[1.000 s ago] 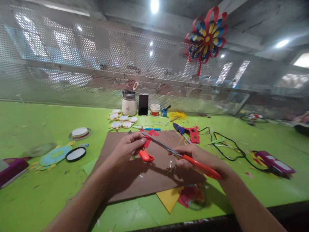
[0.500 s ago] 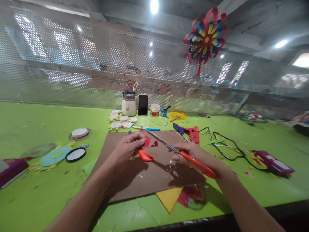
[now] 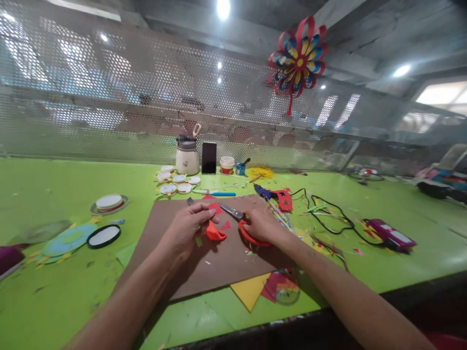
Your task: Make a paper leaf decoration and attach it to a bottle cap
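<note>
Between the thumb and fingers of my left hand (image 3: 188, 226) is a small piece of red paper (image 3: 216, 209). My right hand (image 3: 260, 223) is closed on the orange-handled scissors (image 3: 233, 212), low over the brown board (image 3: 204, 282), with the blades pointing up and left toward the red paper. Whether they touch the board I cannot tell. A second orange handle (image 3: 216, 233) shows by my left fingertips; a grey blade tip sticks out beyond that hand, and the part between is hidden. A red scrap (image 3: 226, 225) lies on the board between my hands.
Beyond the board lie a blue-handled knife (image 3: 222, 194) and a glue gun (image 3: 262, 190) with a black cord. Behind stand a white jar (image 3: 187, 160), a phone (image 3: 209, 158) and small paint pots (image 3: 226, 165). A black-rimmed disc (image 3: 104, 236) is left; yellow paper (image 3: 250, 294) lies in front.
My right hand has brought the scissors down and to the left, and its fingers now cover the handle from above. My left hand keeps the red paper. The view has shifted slightly right.
</note>
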### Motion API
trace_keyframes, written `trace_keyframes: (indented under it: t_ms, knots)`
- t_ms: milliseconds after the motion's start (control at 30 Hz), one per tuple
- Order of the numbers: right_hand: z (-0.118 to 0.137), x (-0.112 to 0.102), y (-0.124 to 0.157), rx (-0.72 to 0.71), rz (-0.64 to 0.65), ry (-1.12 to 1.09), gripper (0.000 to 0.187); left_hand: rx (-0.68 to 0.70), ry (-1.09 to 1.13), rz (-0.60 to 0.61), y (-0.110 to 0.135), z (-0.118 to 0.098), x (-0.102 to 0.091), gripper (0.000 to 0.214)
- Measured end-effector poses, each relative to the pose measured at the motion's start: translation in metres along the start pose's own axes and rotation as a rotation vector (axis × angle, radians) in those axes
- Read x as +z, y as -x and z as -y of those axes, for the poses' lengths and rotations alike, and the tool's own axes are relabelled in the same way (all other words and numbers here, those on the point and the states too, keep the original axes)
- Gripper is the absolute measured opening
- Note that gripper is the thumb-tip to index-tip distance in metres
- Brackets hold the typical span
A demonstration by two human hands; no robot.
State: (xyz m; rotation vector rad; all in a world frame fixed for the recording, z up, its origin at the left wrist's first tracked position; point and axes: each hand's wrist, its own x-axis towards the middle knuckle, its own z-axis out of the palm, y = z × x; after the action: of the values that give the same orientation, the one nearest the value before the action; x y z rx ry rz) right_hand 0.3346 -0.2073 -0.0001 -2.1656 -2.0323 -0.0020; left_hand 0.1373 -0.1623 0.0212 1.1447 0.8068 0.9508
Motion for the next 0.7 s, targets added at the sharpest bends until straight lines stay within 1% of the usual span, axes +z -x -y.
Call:
trace_keyframes:
  t_ms: [67, 100, 167, 200, 267, 333, 367, 433, 500, 567, 600, 700]
  knots:
    - [0.000, 0.000, -0.001, -0.021, 0.005, 0.020, 0.028, -0.009, 0.014, 0.023, 0.002, 0.000, 0.002, 0.018]
    - [-0.001, -0.002, 0.000, -0.035, -0.015, 0.036, 0.028, -0.014, 0.019, 0.032, 0.004, 0.000, 0.003, 0.018]
    - [0.000, -0.009, 0.002, -0.073, -0.109, 0.001, 0.029, -0.019, 0.025, 0.051, 0.005, 0.001, 0.005, 0.017]
    - [0.002, -0.013, 0.004, -0.091, -0.156, -0.081, 0.029, -0.018, 0.027, 0.066, 0.005, 0.002, 0.006, 0.017]
    - [0.007, -0.020, 0.006, -0.134, -0.186, -0.374, 0.025, -0.017, 0.029, 0.111, 0.005, 0.006, 0.007, 0.017]
    - [0.012, -0.022, 0.008, -0.169, -0.122, -0.697, 0.022, -0.023, 0.017, 0.172, 0.004, 0.010, 0.008, 0.016]
    - [0.015, -0.021, 0.008, -0.177, -0.081, -0.813, 0.022, -0.029, 0.008, 0.199, 0.004, 0.012, 0.009, 0.016]
    - [0.018, -0.017, 0.007, -0.173, -0.019, -0.958, 0.021, -0.047, -0.004, 0.243, 0.005, 0.014, 0.011, 0.017]
    - [0.019, -0.012, 0.006, -0.156, 0.016, -1.051, 0.020, -0.060, -0.006, 0.275, 0.006, 0.014, 0.012, 0.018]
    - [0.018, -0.009, 0.005, -0.138, 0.017, -1.130, 0.020, -0.054, -0.040, 0.273, 0.007, 0.013, 0.013, 0.018]
    - [0.018, -0.009, 0.004, -0.123, 0.003, -1.162, 0.020, -0.047, -0.072, 0.250, 0.007, 0.012, 0.014, 0.019]
    - [0.016, -0.006, 0.003, -0.064, -0.088, -1.202, 0.022, -0.046, -0.161, 0.126, 0.007, 0.010, 0.015, 0.022]
